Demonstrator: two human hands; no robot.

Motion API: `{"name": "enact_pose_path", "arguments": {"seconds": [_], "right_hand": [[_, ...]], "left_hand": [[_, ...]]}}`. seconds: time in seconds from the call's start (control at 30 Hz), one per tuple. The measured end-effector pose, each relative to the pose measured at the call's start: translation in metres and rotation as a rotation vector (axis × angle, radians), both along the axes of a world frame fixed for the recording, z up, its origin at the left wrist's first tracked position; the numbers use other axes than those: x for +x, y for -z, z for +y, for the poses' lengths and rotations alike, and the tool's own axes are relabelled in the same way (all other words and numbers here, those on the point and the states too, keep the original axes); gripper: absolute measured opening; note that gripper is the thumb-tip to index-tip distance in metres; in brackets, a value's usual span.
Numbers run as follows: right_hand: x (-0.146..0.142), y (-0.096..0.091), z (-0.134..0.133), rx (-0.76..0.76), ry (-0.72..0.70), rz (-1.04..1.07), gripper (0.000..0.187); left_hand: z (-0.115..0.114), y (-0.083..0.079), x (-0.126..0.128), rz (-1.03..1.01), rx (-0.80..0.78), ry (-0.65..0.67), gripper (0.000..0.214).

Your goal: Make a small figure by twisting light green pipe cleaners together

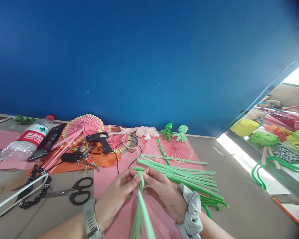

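Between my two hands is a bundle of light green pipe cleaners (pixel 140 212), its long ends hanging down toward me. My left hand (pixel 119 187), with a grey watch on the wrist, pinches the top of the bundle. From the other side my right hand (pixel 160 191), a grey scrunchie round its wrist, closes its fingertips on the same spot. Just beyond and to the right, loose green pipe cleaners (pixel 186 174) lie fanned over pink paper (pixel 106 181). Two small green pipe-cleaner figures, one dark (pixel 167 132) and one pale (pixel 181 132), stand at the wall.
Left of my hands lie black scissors (pixel 81 191), keys (pixel 89 160), a black bead string (pixel 36 196) and a black glue gun (pixel 99 139). Pink paper fans (pixel 83 127), a tape roll (pixel 130 142) and a plastic bottle (pixel 31 137) sit near the blue wall (pixel 139 66).
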State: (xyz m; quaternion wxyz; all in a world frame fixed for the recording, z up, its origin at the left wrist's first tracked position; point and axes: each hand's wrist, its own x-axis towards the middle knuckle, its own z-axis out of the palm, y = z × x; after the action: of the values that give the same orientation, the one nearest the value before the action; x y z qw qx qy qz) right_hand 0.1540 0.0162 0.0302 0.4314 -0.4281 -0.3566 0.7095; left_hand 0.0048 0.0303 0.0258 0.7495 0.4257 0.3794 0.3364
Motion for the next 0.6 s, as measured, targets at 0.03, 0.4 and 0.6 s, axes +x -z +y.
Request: {"name": "enact_pose_path", "arguments": {"seconds": [0.03,0.4,0.6], "right_hand": [[-0.001,0.002,0.0,-0.005,0.022,-0.014,0.028],[0.0,0.006,0.0,-0.005,-0.113,-0.044,0.028],[0.001,0.008,0.0,0.019,-0.123,-0.069,0.028]], "left_hand": [[-0.001,0.002,0.0,0.021,-0.008,-0.006,0.021],[-0.002,0.002,-0.005,-0.098,-0.239,0.007,0.025],[0.009,0.017,-0.005,-0.101,-0.297,0.091,0.024]]}}
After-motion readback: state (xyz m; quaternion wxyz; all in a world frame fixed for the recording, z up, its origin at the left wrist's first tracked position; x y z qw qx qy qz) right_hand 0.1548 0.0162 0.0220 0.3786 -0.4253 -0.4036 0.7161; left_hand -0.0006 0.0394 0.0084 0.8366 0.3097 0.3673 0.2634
